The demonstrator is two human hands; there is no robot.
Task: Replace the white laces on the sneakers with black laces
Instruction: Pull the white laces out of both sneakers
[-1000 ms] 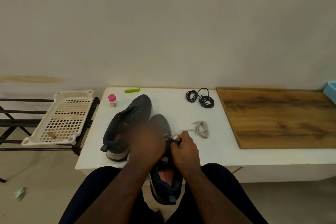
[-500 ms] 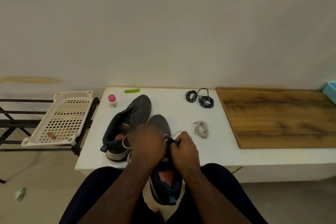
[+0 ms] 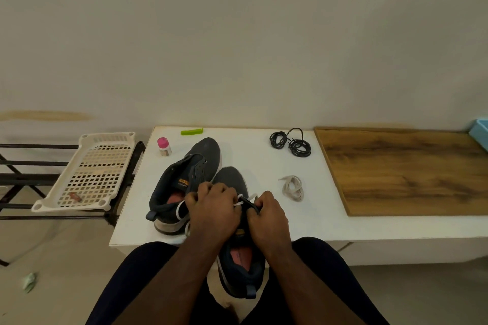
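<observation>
Two dark sneakers sit at the front left of the white bench (image 3: 330,221). The near sneaker (image 3: 241,269) overhangs the front edge, its heel out over the person's lap and its toe on the bench. The far sneaker (image 3: 190,174) lies wholly on the bench just beside it on the left, toe toward the wall, with bare eyelets.

Both hands are on the near sneaker's eyelet area. The left hand (image 3: 211,208) is curled, knuckles up, pinching a white lace (image 3: 244,199); loops of it show at the hand's left side. The right hand (image 3: 268,215) is curled too, gripping the sneaker's dark upper beside the lace.

A removed white lace, coiled (image 3: 293,187), lies right of the sneakers with bare bench around it. The black laces (image 3: 290,141) sit in two coils near the back, well apart from the hands. A wooden board (image 3: 406,169) covers the right end of the bench, reaching the back edge. A pink-capped bottle (image 3: 163,146) and a green clip (image 3: 192,131) sit at the back left corner. Left of the bench, a perforated tray (image 3: 89,169) rests tilted on a black rack (image 3: 15,179). A blue box (image 3: 479,130) is cut off at the right edge.
</observation>
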